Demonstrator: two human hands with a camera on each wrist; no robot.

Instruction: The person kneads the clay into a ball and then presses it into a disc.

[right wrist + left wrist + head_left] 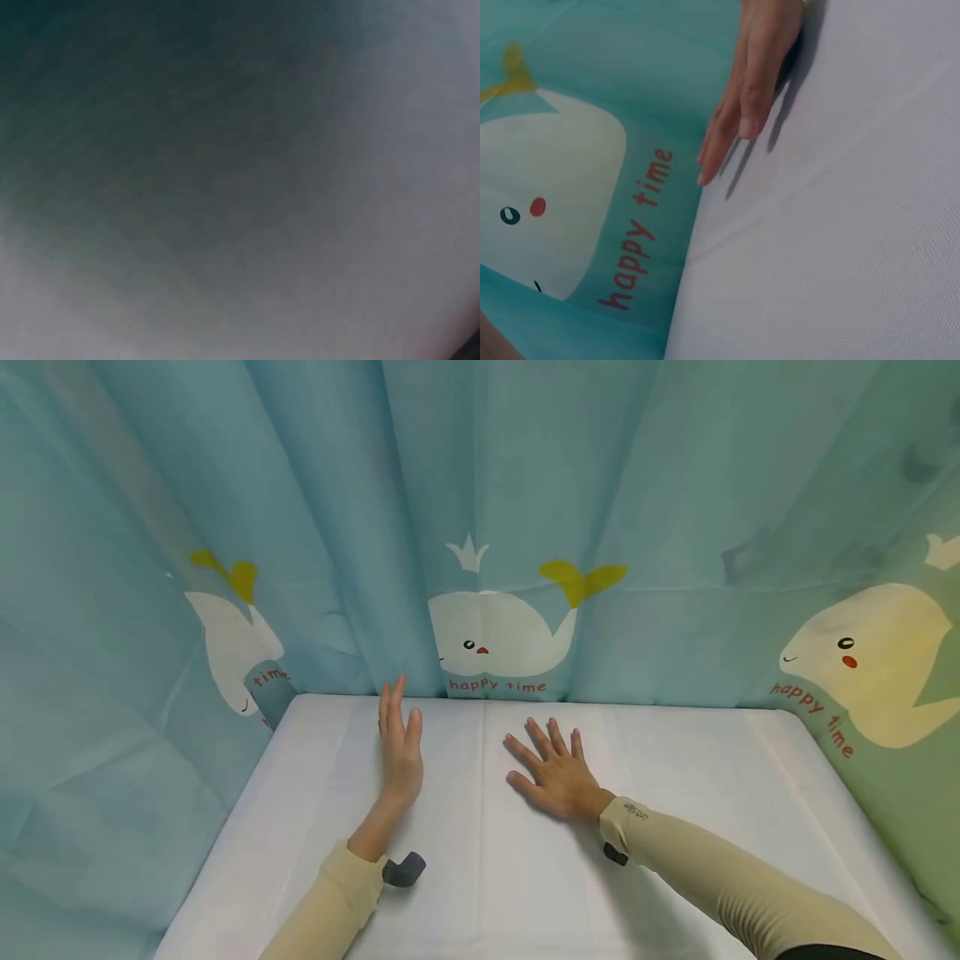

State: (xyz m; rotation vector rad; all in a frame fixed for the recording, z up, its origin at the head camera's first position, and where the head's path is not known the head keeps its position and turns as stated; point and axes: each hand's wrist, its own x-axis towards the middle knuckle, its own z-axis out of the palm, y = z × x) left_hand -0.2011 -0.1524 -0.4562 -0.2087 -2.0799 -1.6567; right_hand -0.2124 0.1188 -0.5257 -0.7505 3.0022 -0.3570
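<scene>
My left hand is over the left part of the white table, turned on edge with its fingers straight toward the far edge. The left wrist view shows the same hand from the side, its shadow falling on the white cloth. Right of the middle, my right hand is palm down with fingers spread and straight, at or just above the surface; contact cannot be told. Neither hand holds anything. The right wrist view is blurred and dark, with no clear detail.
A blue-green curtain with printed whales and "happy time" lettering hangs along the table's far edge and both sides. A dark wrist mount sticks out from the left sleeve. The right sleeve crosses the table's right side.
</scene>
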